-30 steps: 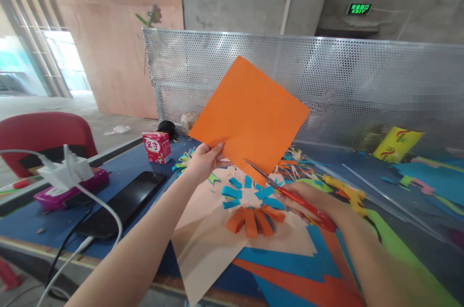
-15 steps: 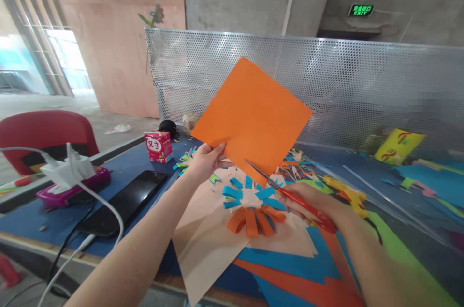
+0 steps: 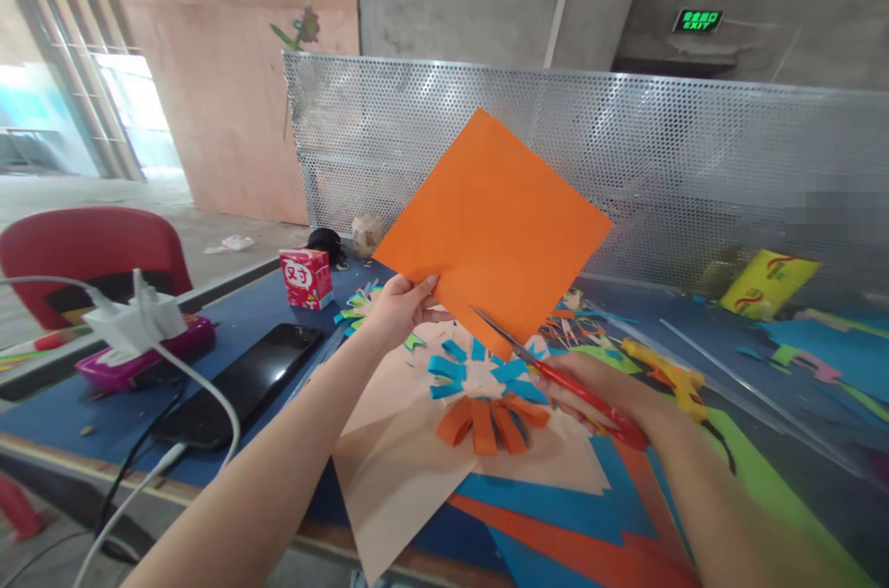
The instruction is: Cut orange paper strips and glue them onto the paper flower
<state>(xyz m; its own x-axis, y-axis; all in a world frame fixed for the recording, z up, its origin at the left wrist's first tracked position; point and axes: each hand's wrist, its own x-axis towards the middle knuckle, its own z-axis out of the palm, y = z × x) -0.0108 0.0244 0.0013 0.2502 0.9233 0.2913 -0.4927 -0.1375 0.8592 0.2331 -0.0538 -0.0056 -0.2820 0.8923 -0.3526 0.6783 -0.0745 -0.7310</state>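
Note:
My left hand (image 3: 403, 312) pinches the lower left edge of a square sheet of orange paper (image 3: 496, 218), held up in the air with a corner pointing upward. In my right hand (image 3: 580, 389) are red-handled scissors (image 3: 590, 401), their blades lying at the sheet's lower edge near its bottom corner. Under the sheet, a paper flower of blue loops (image 3: 448, 368) and orange loops (image 3: 484, 426) rests on pale pink paper (image 3: 395, 486). Part of the right hand's fingers is hidden behind the scissor handles.
A phone (image 3: 240, 384), a purple power strip (image 3: 145, 352) and a red box (image 3: 306, 278) lie left on the blue table. To the right are a yellow glue gun (image 3: 670, 375), a yellow packet (image 3: 770, 284) and coloured paper sheets (image 3: 556, 514). A perforated metal panel (image 3: 667, 171) stands behind.
The orange sheet has shifted slightly right and turned a little, its right corner lower. My left hand has moved slightly right with it; the scissors stay in nearly the same place.

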